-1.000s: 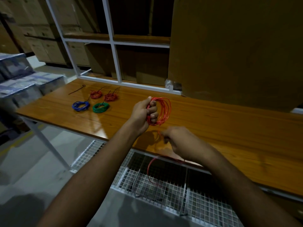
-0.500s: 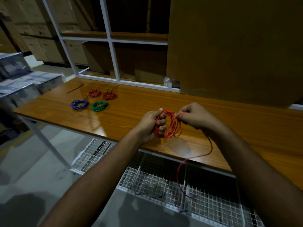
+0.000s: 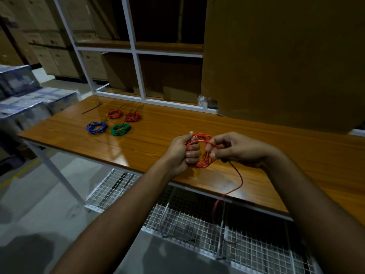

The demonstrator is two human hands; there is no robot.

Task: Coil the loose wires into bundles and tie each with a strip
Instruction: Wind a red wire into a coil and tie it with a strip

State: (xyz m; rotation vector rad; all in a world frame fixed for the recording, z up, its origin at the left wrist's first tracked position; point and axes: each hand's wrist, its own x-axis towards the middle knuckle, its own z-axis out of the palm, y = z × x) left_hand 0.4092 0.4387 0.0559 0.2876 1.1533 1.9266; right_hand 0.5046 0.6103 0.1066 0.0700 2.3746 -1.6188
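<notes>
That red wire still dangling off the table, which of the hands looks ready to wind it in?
The right hand: it pinches the loose red wire, while the left hand grips the coil.

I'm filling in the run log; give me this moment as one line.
phase: coiling | left hand: grips red coil | right hand: pinches red wire | tail: hangs off table edge | done: four bundles far left

No legible text; the dim cardboard boxes point(image 3: 59, 62) perhaps bear markings.
</notes>
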